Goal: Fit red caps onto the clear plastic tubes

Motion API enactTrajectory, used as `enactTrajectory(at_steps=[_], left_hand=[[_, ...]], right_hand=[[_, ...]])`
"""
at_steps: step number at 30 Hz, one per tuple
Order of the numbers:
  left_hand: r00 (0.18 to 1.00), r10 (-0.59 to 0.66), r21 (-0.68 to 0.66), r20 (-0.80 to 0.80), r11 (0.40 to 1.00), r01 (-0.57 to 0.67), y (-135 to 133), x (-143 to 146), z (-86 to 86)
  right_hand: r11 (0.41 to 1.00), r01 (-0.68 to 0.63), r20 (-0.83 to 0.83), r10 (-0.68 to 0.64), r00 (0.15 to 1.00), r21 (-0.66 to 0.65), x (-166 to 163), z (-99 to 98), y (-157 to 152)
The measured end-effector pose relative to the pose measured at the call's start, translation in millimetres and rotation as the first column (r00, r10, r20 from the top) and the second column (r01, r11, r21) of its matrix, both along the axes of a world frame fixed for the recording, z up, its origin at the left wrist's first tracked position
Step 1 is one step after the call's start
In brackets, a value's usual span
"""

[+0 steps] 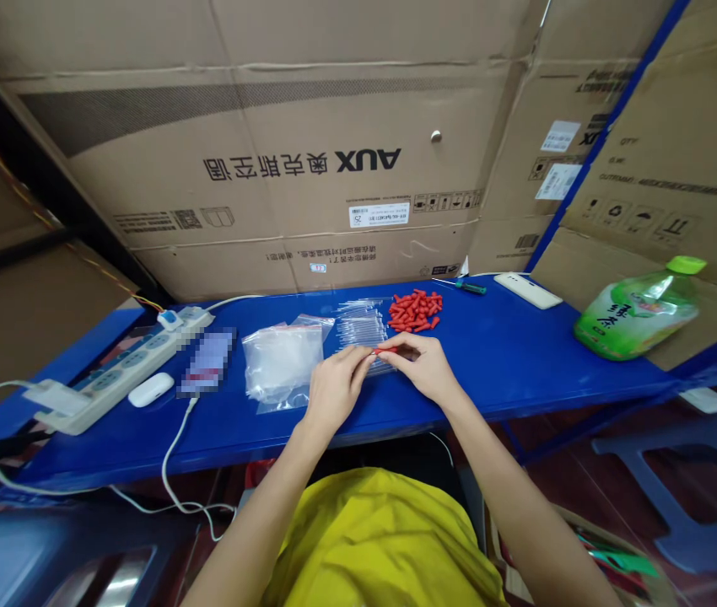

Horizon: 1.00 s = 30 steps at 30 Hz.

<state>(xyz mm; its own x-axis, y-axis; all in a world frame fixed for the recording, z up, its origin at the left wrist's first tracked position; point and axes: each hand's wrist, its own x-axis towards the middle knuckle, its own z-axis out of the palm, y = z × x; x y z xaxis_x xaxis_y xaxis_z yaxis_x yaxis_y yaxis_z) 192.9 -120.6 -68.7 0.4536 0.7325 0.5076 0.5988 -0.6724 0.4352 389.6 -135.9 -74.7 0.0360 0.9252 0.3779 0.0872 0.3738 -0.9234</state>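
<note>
My right hand (427,364) pinches a small red plastic piece (386,350) between thumb and fingertips, over the front of the blue tabletop. My left hand (336,381) is closed in a pinch at the other end of that piece. What its fingertips grip is too small to make out. Just beyond my hands lies a row of thin clear sticks (359,324), partly covered by my fingers. Behind my right hand is a loose pile of several red pieces (414,309). Clear zip bags (283,361) lie flat to the left of my left hand.
On the left are a power strip (131,371), a white earbud case (151,389) and a phone (207,361) on a cable. A screwdriver (469,287), a white phone (528,290) and a green bottle (640,312) are at right. Cardboard (308,110) walls the back.
</note>
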Motion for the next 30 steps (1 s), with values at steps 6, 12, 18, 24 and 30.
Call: enactTrajectory(at_steps=[6,12,18,24,30], left_hand=[[0.999,-0.037,0.008,0.016,0.999,0.037,-1,3,2.4],[0.998,-0.041,-0.068,0.037,0.997,0.044,-4,4,3.1],[0.993,-0.062,-0.079,-0.097,0.995,0.055,-6,2,2.2],[0.993,-0.091,-0.077,-0.071,0.993,0.086,-6,-1,3.0],[0.991,-0.119,-0.081,-0.056,0.990,0.114,-4,-2,1.0]], right_hand=[[0.995,-0.010,-0.140,-0.003,0.990,-0.098,7,4.5,1],[0.995,-0.052,-0.185,0.034,0.982,-0.090,8,10.0,-1],[0.995,-0.076,-0.180,0.062,0.982,-0.070,9,12.3,-4],[0.988,-0.125,-0.203,0.106,0.973,-0.085,8,12.7,-5],[0.977,-0.180,-0.229,0.150,0.962,-0.113,7,11.8,-5]])
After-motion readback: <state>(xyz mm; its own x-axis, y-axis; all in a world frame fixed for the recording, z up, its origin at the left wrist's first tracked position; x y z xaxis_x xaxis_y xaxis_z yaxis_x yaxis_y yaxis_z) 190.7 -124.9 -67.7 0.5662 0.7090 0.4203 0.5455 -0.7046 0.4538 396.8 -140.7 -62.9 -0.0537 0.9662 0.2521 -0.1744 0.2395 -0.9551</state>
